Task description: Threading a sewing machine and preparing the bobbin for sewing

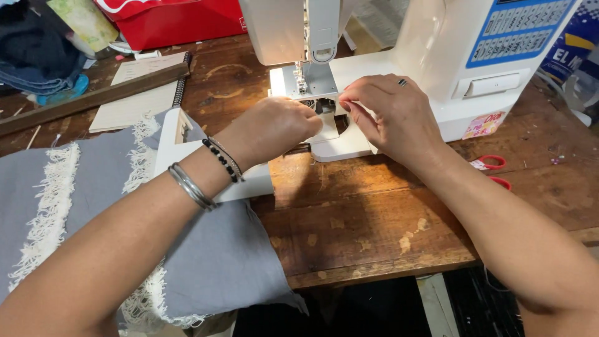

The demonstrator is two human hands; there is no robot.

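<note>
both hands (277, 128) at sewing machine (430, 68)

Bright, even light falls from above, whitening the sewing machine (437, 56) with mild glare. Soft shadows sit under both forearms on the counter (362, 212); edges look slightly blurred.

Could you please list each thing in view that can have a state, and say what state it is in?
Sewing machine: upright on the table, bobbin area opened.
Detached white machine panel: lying on the grey cloth.
Grey fringed cloth: spread flat, hanging over the table edge.
Spiral notebook: closed, under a wooden stick.
Red-handled scissors: lying flat.
Left hand: fingers curled at the bobbin area.
Right hand: fingers pinched.
</note>
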